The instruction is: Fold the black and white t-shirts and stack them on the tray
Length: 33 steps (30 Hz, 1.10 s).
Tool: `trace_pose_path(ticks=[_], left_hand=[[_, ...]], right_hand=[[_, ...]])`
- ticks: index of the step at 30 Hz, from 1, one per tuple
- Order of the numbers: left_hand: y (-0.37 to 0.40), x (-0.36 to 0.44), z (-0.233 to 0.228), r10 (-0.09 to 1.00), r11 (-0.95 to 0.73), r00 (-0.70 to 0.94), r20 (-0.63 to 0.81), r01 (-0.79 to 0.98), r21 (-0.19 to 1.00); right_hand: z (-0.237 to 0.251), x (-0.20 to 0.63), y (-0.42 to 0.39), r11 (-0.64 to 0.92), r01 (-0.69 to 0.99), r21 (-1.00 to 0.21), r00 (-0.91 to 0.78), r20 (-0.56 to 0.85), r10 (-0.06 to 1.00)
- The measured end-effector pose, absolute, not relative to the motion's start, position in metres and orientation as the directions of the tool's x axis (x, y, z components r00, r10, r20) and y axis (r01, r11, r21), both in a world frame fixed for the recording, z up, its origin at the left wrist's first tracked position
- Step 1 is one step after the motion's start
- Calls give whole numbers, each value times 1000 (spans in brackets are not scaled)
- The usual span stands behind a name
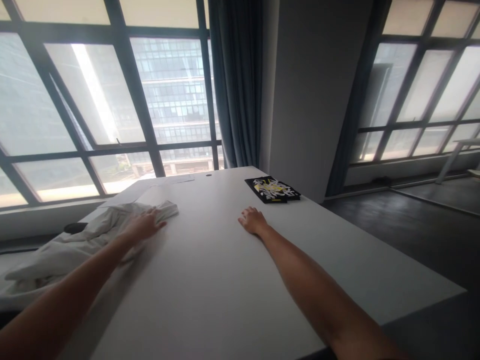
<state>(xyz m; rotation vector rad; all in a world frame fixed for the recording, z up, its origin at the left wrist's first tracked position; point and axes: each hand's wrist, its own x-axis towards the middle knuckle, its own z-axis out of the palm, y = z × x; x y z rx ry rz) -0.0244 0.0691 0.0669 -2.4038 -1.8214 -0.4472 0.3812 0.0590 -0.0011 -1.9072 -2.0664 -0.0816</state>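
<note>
My left hand [145,225] lies over a crumpled off-white cloth [86,245], perhaps a garment, at the left of the white table [210,280]. Its fingers rest on the fabric and the thumb stands apart; no clear grip shows. My right hand [252,220] rests palm down on the bare tabletop, fingers slightly bent and apart, holding nothing. Just beyond it lies a stack of flat black items [272,190] with white and yellow print; their kind is not clear. The forearm hides part of the cloth.
Behind the table hangs a dark blue curtain [238,85] beside a grey pillar [311,95]. Large windows [168,90] line the left, one pane tilted open. A dark round object [75,228] sits behind the cloth. Grey floor [393,220] lies beyond the right table edge.
</note>
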Motion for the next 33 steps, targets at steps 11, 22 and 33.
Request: trace_pose_path(ticks=[11,22,33], left_hand=[[93,-33,-25,938,-283,239,250,945,161],[84,-28,-21,918,-302,224,326,929,214],[13,42,22,822,-550,356,443,696,461]], right_hand=[[-11,493,131,-206,978,-21,202,320,926],[32,475,119,95,858,-504,292,632,718],[124,362,59,548,437,-713,184,667,722]])
